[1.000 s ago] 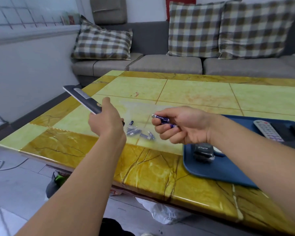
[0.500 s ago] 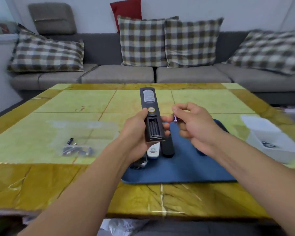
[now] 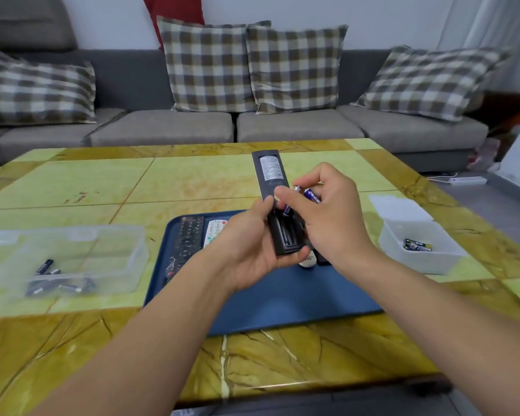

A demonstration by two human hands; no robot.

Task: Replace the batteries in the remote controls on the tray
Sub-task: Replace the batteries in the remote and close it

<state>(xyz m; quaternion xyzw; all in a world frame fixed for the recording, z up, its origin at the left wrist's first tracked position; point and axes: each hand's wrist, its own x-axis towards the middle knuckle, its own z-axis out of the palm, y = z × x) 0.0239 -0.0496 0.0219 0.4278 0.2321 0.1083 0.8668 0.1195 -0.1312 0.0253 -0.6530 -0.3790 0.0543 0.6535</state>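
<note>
Centrally, the left hand (image 3: 246,250) grips a remote (image 3: 278,205) back-up over the tray (image 3: 282,295); the right hand (image 3: 324,217) pinches batteries (image 3: 308,195) at its open bay. Remotes (image 3: 189,238) lie beneath, a clear box (image 3: 69,259) at nine o'clock, a tub (image 3: 418,244) at three on the desk (image 3: 102,187).

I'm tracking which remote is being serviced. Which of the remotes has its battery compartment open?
The black remote held in the left hand, back up with its compartment uncovered. The black remote and white remote on the tray lie buttons up.
</note>
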